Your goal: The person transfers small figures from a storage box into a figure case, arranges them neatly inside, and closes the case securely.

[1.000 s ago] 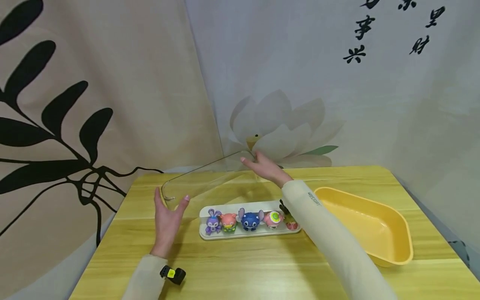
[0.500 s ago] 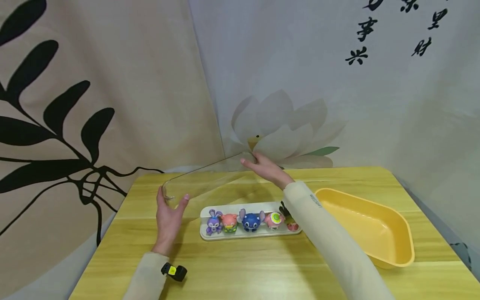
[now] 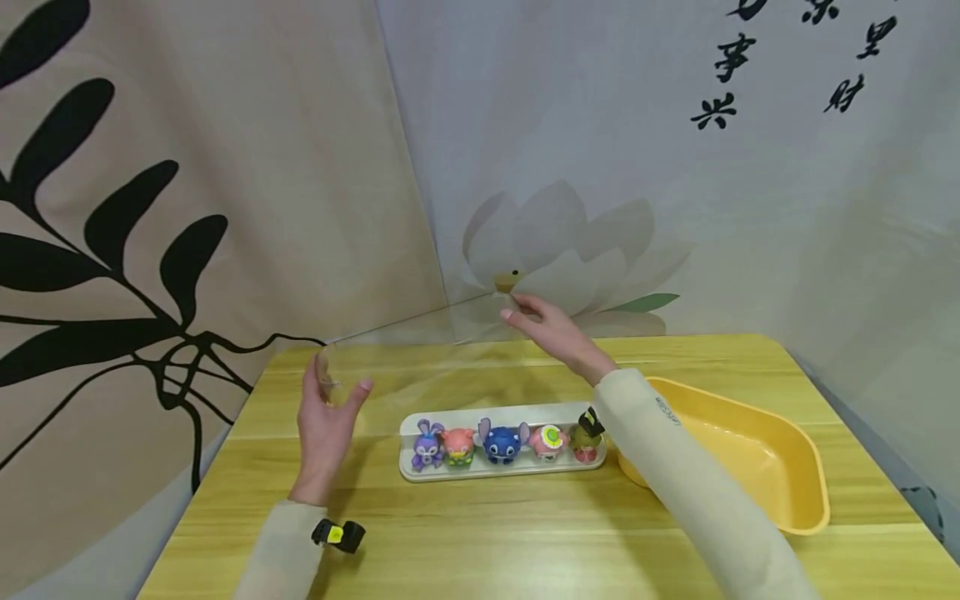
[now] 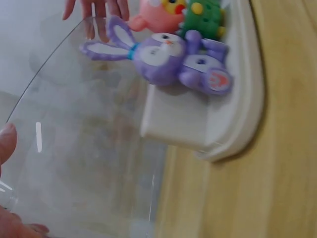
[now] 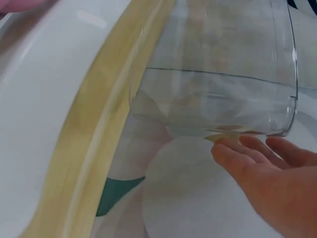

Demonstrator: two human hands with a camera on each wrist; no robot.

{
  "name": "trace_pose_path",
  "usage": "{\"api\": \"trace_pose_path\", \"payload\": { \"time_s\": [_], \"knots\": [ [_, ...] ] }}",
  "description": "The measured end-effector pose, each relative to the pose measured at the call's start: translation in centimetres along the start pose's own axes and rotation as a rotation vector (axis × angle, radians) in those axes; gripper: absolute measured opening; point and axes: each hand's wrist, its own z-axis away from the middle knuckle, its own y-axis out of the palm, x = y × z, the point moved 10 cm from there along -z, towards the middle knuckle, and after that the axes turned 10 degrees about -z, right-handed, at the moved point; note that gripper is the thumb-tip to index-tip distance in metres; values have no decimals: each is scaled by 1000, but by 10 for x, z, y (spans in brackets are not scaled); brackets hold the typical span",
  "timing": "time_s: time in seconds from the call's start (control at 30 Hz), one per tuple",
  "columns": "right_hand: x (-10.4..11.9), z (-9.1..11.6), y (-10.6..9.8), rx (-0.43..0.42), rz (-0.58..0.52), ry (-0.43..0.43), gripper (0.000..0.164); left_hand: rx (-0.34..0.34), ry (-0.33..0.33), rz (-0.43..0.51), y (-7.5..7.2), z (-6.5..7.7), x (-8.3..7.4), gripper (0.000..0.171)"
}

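A clear, curved plastic cover [image 3: 420,350] is held up, tilted, between both hands, its right end higher. My left hand [image 3: 327,425] grips its left end, thumb apart from the fingers; in the left wrist view a fingertip [image 4: 7,143] shows beside the cover's edge. My right hand [image 3: 558,337] holds the other end with its fingertips, seen at the rim in the right wrist view. Nearer than the cover, a white tray [image 3: 465,416] carries a row of toy figures, among them a purple rabbit [image 3: 427,446], a blue big-eared figure [image 3: 502,442] and a pink figure [image 3: 457,444].
A yellow plastic basin [image 3: 750,467] stands right of the tray, partly behind the right sleeve [image 3: 697,483]. All of it rests on a wooden table [image 3: 480,542]. Behind the table hangs a printed cloth [image 3: 600,125].
Both hands have shifted slightly apart, the right one up and to the right. The cover has risen and turned a little with them. Tray, figures and basin have stayed put.
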Motion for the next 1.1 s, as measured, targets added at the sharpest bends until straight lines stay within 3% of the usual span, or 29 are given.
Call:
{"api": "trace_pose_path", "payload": {
  "time_s": [0.3,0.53,0.77,1.1],
  "knots": [
    [24,22,-20,-67,-35,-103,68,-37,30,12,-10,3,-28,94],
    [36,47,-31,-99,-89,-154,68,-58,47,28,-20,9,-50,89],
    [41,73,-40,-140,-87,-205,72,-11,59,46,-21,11,-66,86],
    [41,114,-52,-207,-79,-159,79,42,93,42,-18,23,-84,86]
  ]
}}
